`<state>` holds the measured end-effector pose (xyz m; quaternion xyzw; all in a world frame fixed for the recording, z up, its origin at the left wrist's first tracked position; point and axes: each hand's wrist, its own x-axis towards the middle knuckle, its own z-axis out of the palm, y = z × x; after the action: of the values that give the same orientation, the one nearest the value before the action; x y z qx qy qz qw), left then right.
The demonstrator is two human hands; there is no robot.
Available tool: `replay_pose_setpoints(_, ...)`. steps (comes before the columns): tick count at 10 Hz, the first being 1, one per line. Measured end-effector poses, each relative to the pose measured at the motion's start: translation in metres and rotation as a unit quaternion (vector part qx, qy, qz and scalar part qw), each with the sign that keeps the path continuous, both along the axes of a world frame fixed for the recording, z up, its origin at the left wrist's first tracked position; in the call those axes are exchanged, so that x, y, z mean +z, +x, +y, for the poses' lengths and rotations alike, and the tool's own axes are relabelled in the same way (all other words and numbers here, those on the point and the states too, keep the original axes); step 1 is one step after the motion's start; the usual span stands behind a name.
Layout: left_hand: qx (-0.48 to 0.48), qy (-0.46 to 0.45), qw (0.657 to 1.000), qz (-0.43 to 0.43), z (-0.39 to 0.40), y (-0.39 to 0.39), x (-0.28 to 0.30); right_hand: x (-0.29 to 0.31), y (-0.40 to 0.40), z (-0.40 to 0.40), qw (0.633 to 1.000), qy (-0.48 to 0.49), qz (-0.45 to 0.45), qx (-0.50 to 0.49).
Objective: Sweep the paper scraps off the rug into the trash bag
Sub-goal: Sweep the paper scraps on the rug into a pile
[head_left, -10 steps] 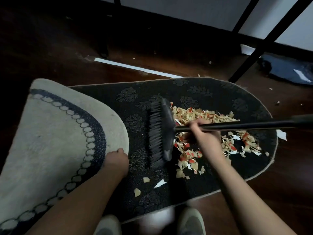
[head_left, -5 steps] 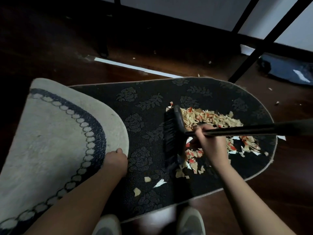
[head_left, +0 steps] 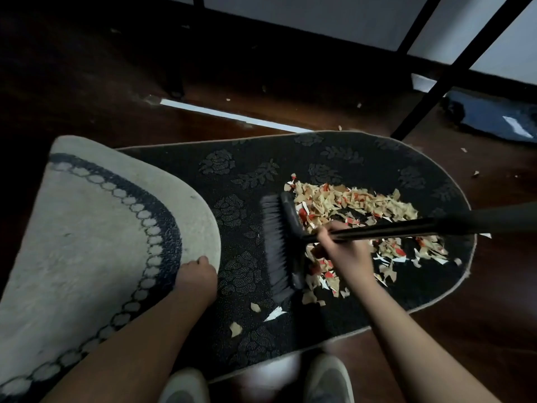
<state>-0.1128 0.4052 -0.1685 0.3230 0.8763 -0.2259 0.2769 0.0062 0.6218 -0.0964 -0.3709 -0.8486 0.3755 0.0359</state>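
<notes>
A dark reddish-brown wooden floor (head_left: 479, 330) is seen under everything. A dark oval rug with a raised flower pattern (head_left: 241, 181) is laid flat on it, one end folded back so that the pale underside shows. A few small tan paper scraps (head_left: 475, 173) are scattered on the bare boards beyond the rug. A crumpled dark blue bag (head_left: 494, 117) is spread on the floor near the wall.

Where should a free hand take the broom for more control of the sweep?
Grip the bare black handle to the right of the right hand, coming from above. The handle lies nearly level over the paper scraps, its top side clear.
</notes>
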Motion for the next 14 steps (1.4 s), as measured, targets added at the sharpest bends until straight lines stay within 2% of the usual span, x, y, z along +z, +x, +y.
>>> replay_pose_setpoints(1,0.001,0.004,1.000,-0.001,-0.001,0.000,0.002,0.016,0.009,0.014,0.992,0.119,0.043,0.025)
replay_pose_setpoints(2,0.000,0.007,1.000,0.003,-0.001,-0.002,0.002,0.031,0.010,0.014,0.995,0.050,0.082,-0.012)
replay_pose_setpoints(3,-0.002,0.007,1.000,0.004,0.001,-0.002,0.003,0.032,-0.005,-0.013,0.997,-0.063,0.042,0.006)
replay_pose_setpoints(4,-0.011,-0.001,1.000,0.002,0.003,0.000,0.001,0.010,-0.023,-0.043,0.992,-0.107,0.038,0.063)
replay_pose_setpoints(5,-0.012,-0.004,1.000,0.004,0.002,0.001,0.000,-0.010,-0.025,-0.035,0.995,-0.053,0.028,0.075)
replay_pose_setpoints(6,-0.014,0.001,1.000,0.005,0.000,0.000,-0.001,-0.011,-0.009,-0.005,1.000,-0.017,-0.009,0.014)
replay_pose_setpoints(7,-0.011,0.007,1.000,0.003,-0.001,-0.001,-0.002,0.001,0.006,0.018,0.997,0.062,0.036,0.011)
replay_pose_setpoints(8,-0.007,0.011,1.000,0.004,0.001,-0.002,-0.001,0.026,0.011,0.021,0.993,0.083,0.080,0.005)
replay_pose_setpoints(9,-0.007,0.014,1.000,0.003,0.002,-0.001,0.000,0.041,0.001,0.004,0.997,-0.030,0.071,-0.023)
replay_pose_setpoints(10,-0.009,0.009,1.000,0.001,0.001,0.000,0.000,0.027,-0.016,-0.023,0.995,-0.078,0.049,0.042)
replay_pose_setpoints(11,-0.013,0.007,1.000,0.002,0.002,0.001,-0.001,0.003,-0.016,-0.033,0.996,-0.039,0.015,0.080)
replay_pose_setpoints(12,-0.017,0.001,1.000,-0.001,0.000,0.002,-0.001,-0.007,-0.005,-0.012,0.999,-0.042,-0.009,0.023)
replay_pose_setpoints(13,-0.018,-0.003,1.000,0.001,-0.001,0.002,-0.001,-0.004,0.010,0.013,1.000,0.002,-0.023,0.010)
replay_pose_setpoints(14,-0.020,0.001,1.000,0.001,-0.001,0.001,0.000,0.015,0.021,0.026,0.996,0.081,0.036,0.031)
